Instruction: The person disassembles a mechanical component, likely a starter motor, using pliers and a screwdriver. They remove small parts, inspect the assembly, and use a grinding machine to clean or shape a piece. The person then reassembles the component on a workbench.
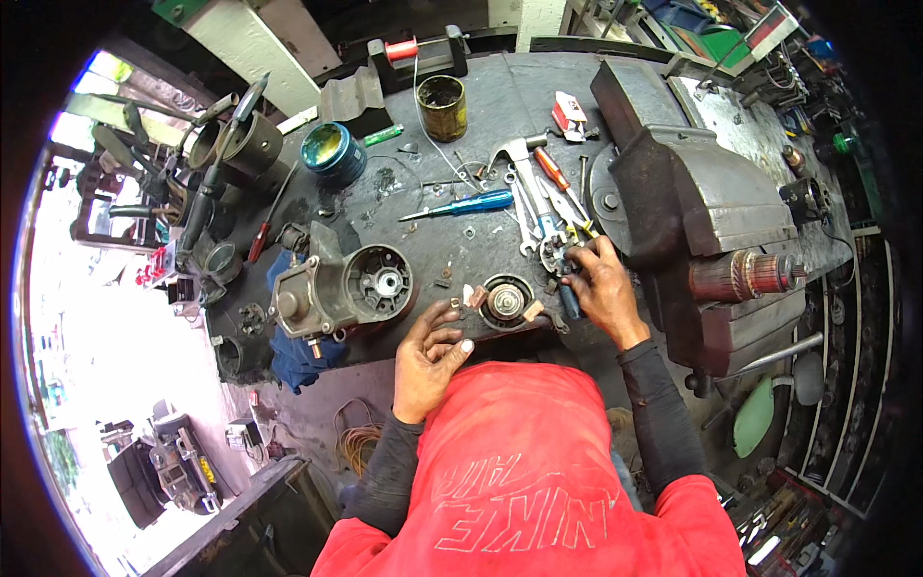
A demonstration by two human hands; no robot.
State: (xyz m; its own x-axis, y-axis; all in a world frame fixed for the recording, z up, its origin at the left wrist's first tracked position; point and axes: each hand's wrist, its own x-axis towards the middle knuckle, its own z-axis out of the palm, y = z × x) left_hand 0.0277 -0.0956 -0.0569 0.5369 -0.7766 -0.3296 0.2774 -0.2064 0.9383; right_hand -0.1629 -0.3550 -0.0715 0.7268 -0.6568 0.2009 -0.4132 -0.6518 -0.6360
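My left hand [433,361] hovers at the bench's front edge, fingers apart and slightly curled, beside small loose pieces [476,297] and a round end housing with a bearing [507,301]. My right hand [604,293] grips a blue-handled tool [567,298] at the lower end of a pile of wrenches [524,216], pliers, a hammer [511,147] and a red screwdriver [550,168]; its fingers partly hide that tool. Left of my hands, a metal motor housing [380,284] sits by a blue cloth [293,356]. A blue screwdriver [481,202] lies above the end housing.
Tins [327,154] and a wire spool [402,50] stand at the back of the dark bench [538,82]. Containers of tools [255,144] crowd its left. A large metal vise-like block [731,202] and a copper-wound armature [731,276] occupy the right.
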